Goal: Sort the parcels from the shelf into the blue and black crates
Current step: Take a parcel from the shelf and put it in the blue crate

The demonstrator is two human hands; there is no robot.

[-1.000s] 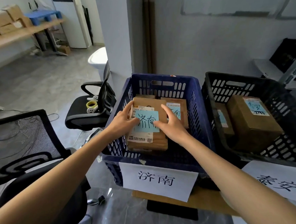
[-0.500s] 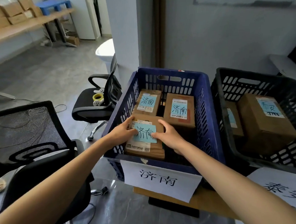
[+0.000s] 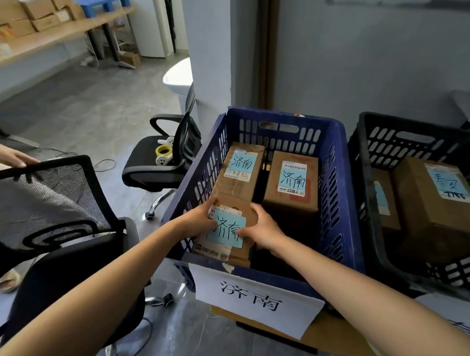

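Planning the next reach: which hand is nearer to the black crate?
Right. The right hand grips the front parcel on its right side, toward the black crate; the left hand holds the parcel's left side, farther off.

We see brown parcels [image 3: 292,181] with light-blue labels [image 3: 229,230], a slotted blue crate [image 3: 337,183], a black crate [image 3: 365,168], a white sign [image 3: 254,298].

Both bare arms are reaching forward. The left hand [image 3: 199,220] and right hand [image 3: 265,229] are gripping one parcel [image 3: 222,248] between them, thumbs lying on top.
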